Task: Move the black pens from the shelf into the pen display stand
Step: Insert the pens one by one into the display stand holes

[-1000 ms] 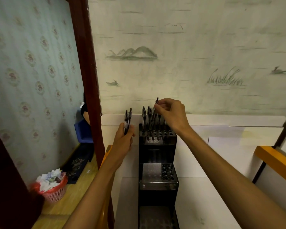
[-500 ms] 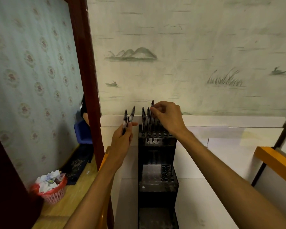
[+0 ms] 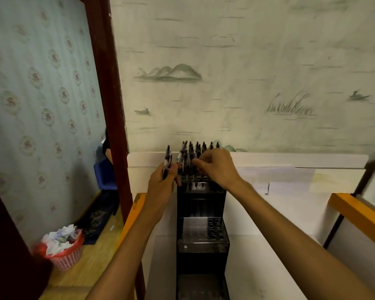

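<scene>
Our left hand [image 3: 164, 180] holds black pens [image 3: 167, 161]; our right hand [image 3: 217, 167] pinches one at the stand [image 3: 201, 213].

Both bare forearms stretched forward, left hand [image 3: 164, 180] raised with fingers [image 3: 176, 177] curled in a grip, right hand [image 3: 218, 168] just beside it, knuckles up, fingertips pinched together

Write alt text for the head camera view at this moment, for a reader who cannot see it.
A person's left hand grips spare black pens beside a tiered black pen display stand, while the right hand reaches among the pens standing in its top tier. The middle tier's holes look empty; a red basket of crumpled paper sits on the floor, lower left.
</scene>
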### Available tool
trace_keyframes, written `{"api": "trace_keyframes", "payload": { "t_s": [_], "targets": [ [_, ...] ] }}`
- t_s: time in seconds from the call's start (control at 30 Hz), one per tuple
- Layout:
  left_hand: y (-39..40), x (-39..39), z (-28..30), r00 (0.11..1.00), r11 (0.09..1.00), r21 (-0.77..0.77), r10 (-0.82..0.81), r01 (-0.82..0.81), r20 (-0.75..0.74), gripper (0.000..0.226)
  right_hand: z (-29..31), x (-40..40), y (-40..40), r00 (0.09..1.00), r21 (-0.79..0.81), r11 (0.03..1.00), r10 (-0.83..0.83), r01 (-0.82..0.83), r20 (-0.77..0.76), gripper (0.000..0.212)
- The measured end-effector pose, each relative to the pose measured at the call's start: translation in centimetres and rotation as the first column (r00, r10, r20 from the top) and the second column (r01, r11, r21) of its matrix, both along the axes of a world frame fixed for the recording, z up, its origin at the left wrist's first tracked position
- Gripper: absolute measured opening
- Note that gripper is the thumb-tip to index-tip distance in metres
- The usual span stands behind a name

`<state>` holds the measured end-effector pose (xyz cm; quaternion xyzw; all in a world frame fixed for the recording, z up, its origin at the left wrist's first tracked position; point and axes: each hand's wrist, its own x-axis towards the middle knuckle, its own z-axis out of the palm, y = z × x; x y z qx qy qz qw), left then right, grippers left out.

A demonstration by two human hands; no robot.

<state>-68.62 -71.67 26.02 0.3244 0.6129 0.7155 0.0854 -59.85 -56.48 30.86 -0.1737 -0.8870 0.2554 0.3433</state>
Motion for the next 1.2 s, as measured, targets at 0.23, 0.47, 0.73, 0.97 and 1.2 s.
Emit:
{"api": "trace_keyframes", "payload": {
  "t_s": [0.23,0.47,0.73,0.97,1.2],
  "targets": [
    [0.7,0.5,0.2,0.999,1.000,-0.007,-0.013,0.013,0.035,0.036,1.6,1.9,-0.3,0.901,-0.560,0.708,0.303,-0.431,-0.311,0.022],
    [1.3,1.1,0.5,0.999,0.999,-0.001,-0.032,0.032,0.018,0.038,1.5,2.0,-0.9,0.866,-0.599,0.632,0.286,-0.492,-0.410,0.028],
    [1.4,0.8,0.8,0.993,0.993,-0.081,0.077,-0.085,-0.088,0.036,2.4,1.5,-0.9,0.864,-0.629,0.636,0.123,-0.447,-0.489,0.012],
    [0.2,-1.6,-0.1,0.933,0.940,-0.202,0.211,-0.276,-0.293,0.031,2.7,1.7,1.7,0.887,-0.485,0.831,0.020,-0.271,-0.461,0.008],
    [-0.1,-2.3,-0.5,0.930,0.928,-0.331,0.039,-0.168,-0.364,0.034,2.6,1.1,1.3,0.914,-0.376,0.910,0.010,-0.177,-0.407,0.014]
  ]
}}
